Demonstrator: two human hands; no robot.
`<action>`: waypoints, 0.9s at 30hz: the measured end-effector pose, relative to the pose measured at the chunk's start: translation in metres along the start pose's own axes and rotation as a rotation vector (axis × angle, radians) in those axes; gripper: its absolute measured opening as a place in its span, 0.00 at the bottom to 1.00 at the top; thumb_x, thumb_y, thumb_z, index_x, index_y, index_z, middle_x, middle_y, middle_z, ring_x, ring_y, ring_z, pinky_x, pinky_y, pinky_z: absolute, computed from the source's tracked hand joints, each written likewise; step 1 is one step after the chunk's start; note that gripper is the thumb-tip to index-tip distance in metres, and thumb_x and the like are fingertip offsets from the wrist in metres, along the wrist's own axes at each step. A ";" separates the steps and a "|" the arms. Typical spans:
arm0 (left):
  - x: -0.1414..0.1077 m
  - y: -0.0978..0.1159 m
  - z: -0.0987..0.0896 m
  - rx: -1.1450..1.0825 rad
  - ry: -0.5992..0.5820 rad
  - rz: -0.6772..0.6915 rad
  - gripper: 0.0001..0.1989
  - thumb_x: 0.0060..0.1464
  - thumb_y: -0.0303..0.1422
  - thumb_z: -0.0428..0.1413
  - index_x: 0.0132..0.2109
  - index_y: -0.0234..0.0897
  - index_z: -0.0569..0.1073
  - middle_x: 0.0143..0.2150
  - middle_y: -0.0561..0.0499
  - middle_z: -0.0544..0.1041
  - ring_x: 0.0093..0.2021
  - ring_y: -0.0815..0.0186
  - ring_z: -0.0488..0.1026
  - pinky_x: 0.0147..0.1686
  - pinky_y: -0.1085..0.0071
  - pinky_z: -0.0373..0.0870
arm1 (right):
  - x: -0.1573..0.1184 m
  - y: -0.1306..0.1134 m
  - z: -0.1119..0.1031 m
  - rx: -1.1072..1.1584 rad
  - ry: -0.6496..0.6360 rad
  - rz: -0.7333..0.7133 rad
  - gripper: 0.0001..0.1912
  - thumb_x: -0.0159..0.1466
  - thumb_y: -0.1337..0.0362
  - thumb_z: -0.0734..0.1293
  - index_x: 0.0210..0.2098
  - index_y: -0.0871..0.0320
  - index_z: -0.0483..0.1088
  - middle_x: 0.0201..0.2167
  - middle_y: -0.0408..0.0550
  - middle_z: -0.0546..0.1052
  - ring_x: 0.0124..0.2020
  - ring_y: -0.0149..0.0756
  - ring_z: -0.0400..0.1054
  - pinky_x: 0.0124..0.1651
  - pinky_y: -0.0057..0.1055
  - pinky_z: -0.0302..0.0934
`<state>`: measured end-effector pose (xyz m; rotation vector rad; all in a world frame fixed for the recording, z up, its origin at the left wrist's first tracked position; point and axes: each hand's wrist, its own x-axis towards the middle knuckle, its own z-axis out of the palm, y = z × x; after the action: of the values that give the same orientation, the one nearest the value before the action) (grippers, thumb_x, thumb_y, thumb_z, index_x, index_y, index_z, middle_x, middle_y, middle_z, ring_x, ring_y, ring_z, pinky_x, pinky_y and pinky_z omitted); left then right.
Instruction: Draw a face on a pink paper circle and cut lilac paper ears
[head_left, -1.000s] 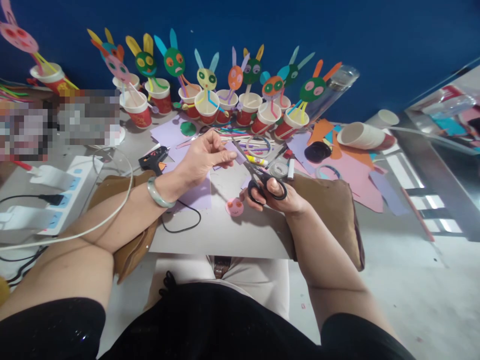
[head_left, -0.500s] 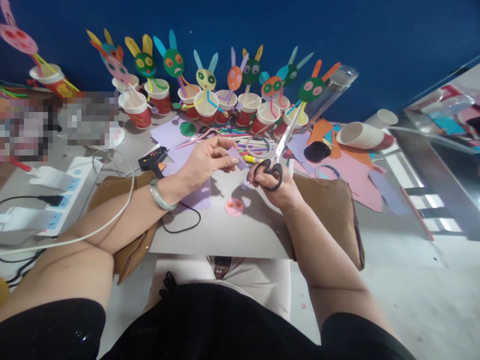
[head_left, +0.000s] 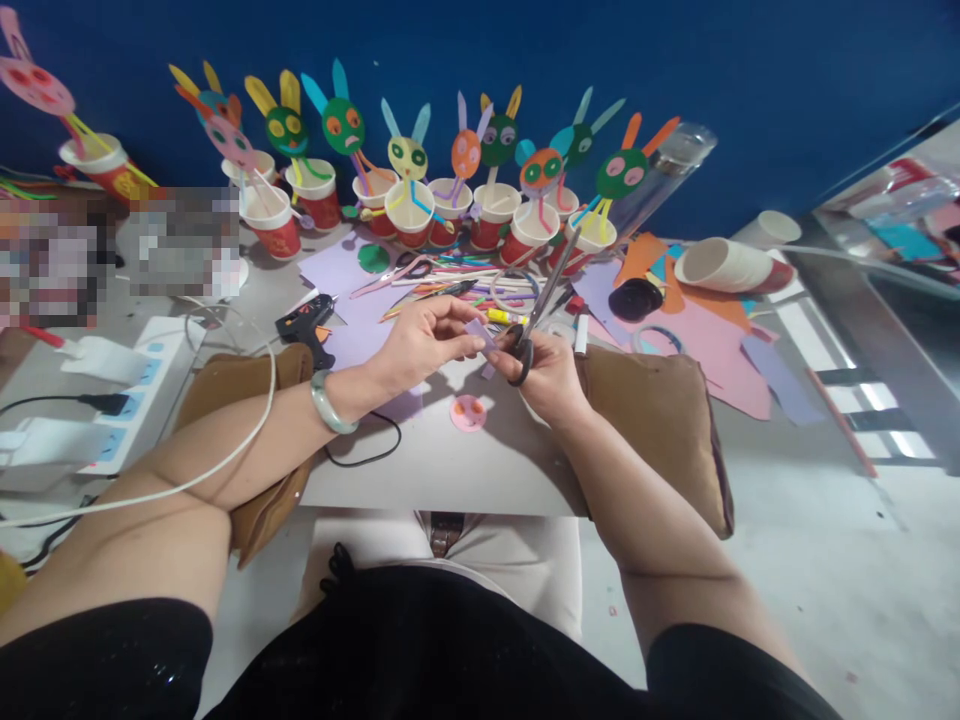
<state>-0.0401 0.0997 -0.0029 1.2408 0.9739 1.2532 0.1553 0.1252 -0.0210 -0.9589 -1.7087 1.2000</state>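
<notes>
Between the fingertips of my left hand [head_left: 424, 345] is a small piece of purple paper [head_left: 480, 334]. My right hand [head_left: 549, 375] is closed around the black handles of a pair of scissors [head_left: 550, 282], whose blades point up and away from me. Its fingertips are close to the paper's right end; I cannot tell whether they pinch it too. Below the hands, a pink paper circle [head_left: 468, 413] with orange eyes and a drawn mouth lies flat on the table [head_left: 450, 480].
Paper cups [head_left: 410, 215] with coloured rabbit faces line the blue wall. A black glue gun [head_left: 306, 328] lies left of my hands, with a power strip [head_left: 142, 390] further left. Brown cushions [head_left: 652, 430] support both forearms. Orange and pink paper sheets [head_left: 712, 350] lie right.
My hands have come together, the right one moving left toward the purple paper. The scissors have turned, so the blades show edge-on and lower than before. The pink circle has stayed put.
</notes>
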 end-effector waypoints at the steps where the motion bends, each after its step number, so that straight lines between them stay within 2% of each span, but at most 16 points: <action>1: 0.000 0.000 0.000 0.014 -0.003 0.009 0.15 0.44 0.31 0.71 0.40 0.35 0.78 0.27 0.55 0.79 0.27 0.70 0.76 0.29 0.73 0.73 | 0.000 0.000 0.000 -0.001 0.006 -0.005 0.21 0.56 0.46 0.78 0.28 0.57 0.74 0.25 0.41 0.73 0.28 0.31 0.63 0.35 0.32 0.63; 7: 0.000 -0.005 0.001 0.060 -0.016 0.043 0.15 0.44 0.34 0.73 0.38 0.35 0.79 0.29 0.53 0.79 0.27 0.71 0.74 0.26 0.74 0.68 | 0.002 -0.003 -0.001 0.060 0.065 -0.007 0.20 0.56 0.48 0.78 0.26 0.56 0.72 0.24 0.41 0.73 0.26 0.31 0.64 0.31 0.31 0.61; 10: 0.001 -0.008 0.001 0.066 -0.063 0.018 0.16 0.45 0.37 0.73 0.38 0.34 0.78 0.28 0.52 0.79 0.26 0.71 0.73 0.27 0.74 0.69 | 0.002 -0.005 -0.002 0.067 0.080 -0.031 0.19 0.55 0.49 0.79 0.25 0.56 0.72 0.24 0.42 0.73 0.26 0.32 0.64 0.32 0.31 0.62; 16: 0.001 -0.010 0.002 0.126 -0.192 -0.047 0.18 0.46 0.44 0.73 0.33 0.35 0.78 0.27 0.52 0.78 0.26 0.70 0.72 0.26 0.73 0.68 | 0.002 0.001 -0.003 -0.055 0.072 -0.061 0.18 0.55 0.50 0.79 0.26 0.56 0.73 0.26 0.43 0.75 0.29 0.35 0.68 0.38 0.35 0.66; 23: 0.000 -0.018 0.001 0.169 -0.193 -0.089 0.15 0.46 0.40 0.72 0.31 0.35 0.78 0.25 0.53 0.77 0.24 0.72 0.70 0.24 0.75 0.64 | 0.002 0.010 -0.005 -0.102 0.054 -0.092 0.17 0.56 0.50 0.78 0.27 0.55 0.74 0.28 0.44 0.77 0.32 0.38 0.70 0.42 0.37 0.67; 27: 0.000 -0.020 0.001 0.144 -0.177 -0.097 0.08 0.48 0.32 0.68 0.31 0.34 0.77 0.25 0.53 0.77 0.24 0.72 0.71 0.25 0.75 0.64 | 0.002 0.008 -0.005 -0.094 0.065 -0.077 0.15 0.56 0.52 0.79 0.28 0.55 0.75 0.27 0.43 0.76 0.32 0.36 0.69 0.42 0.37 0.66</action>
<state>-0.0365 0.1018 -0.0228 1.3745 0.9964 0.9941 0.1598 0.1304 -0.0269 -0.9682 -1.7467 1.0358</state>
